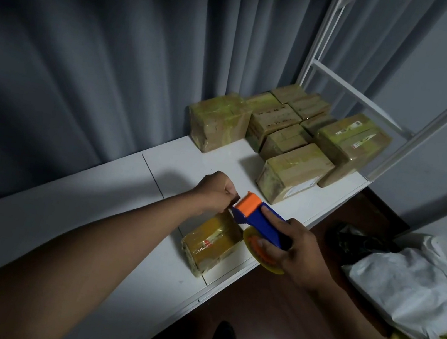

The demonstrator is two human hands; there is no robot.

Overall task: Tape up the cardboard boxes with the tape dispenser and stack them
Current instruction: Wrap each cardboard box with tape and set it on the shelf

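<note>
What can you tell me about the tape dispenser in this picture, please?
The tape dispenser looks plastic: blue body and handle, orange head with a toothed edge, yellowish tape roll underneath. The right hand holds it tilted above the small box; the left hand pinches at its head.

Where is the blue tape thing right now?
The tape dispenser is low in the middle of the head view, held in the right hand, just above the small box at the table's near edge.

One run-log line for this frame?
phase: taping | right hand: grips tape dispenser | left hand: pinching at dispenser's cutter end | small box: on table, under dispenser
</note>
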